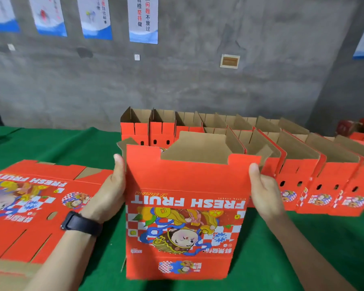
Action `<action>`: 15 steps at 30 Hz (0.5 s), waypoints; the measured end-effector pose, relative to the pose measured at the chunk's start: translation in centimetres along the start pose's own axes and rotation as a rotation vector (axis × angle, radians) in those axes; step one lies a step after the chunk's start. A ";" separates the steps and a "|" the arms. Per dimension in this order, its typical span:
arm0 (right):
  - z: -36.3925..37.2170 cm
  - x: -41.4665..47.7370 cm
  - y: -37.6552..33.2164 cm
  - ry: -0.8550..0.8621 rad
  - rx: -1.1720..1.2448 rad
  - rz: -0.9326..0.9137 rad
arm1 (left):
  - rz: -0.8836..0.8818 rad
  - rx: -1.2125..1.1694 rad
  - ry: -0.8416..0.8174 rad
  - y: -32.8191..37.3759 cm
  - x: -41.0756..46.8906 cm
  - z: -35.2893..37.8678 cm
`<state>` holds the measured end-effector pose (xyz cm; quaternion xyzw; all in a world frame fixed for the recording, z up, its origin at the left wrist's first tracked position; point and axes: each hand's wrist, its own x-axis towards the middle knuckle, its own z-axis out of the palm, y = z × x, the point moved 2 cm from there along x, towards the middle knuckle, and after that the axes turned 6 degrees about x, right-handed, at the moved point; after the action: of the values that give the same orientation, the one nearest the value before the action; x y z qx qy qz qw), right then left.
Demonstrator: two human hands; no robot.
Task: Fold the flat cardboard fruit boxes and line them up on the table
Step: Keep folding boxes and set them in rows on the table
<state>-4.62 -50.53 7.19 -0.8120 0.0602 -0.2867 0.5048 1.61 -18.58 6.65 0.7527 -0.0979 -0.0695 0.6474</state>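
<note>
Gripping the red box [185,185] between them: left hand [111,192] on its left edge, right hand [265,192] on its right.

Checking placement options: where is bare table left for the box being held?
Bare green cloth lies near right, in front of the folded row, and far left behind the flat stack. Crowded along the back and right.

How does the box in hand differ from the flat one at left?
The held box stands upright, opened; the flat box lies unfolded on the table. Left hand and right hand hold the held box; the flat box is unheld. Both are red, printed FRESH FRUIT.
</note>
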 end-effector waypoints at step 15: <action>-1.0 -0.7 0.7 0.042 -0.204 -0.037 | 0.112 0.553 0.425 1.2 -3.3 3.0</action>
<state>-5.58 -51.36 6.61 -0.8541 0.0847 -0.3053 0.4125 -2.32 -20.86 7.30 0.8906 -0.0171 0.1534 0.4277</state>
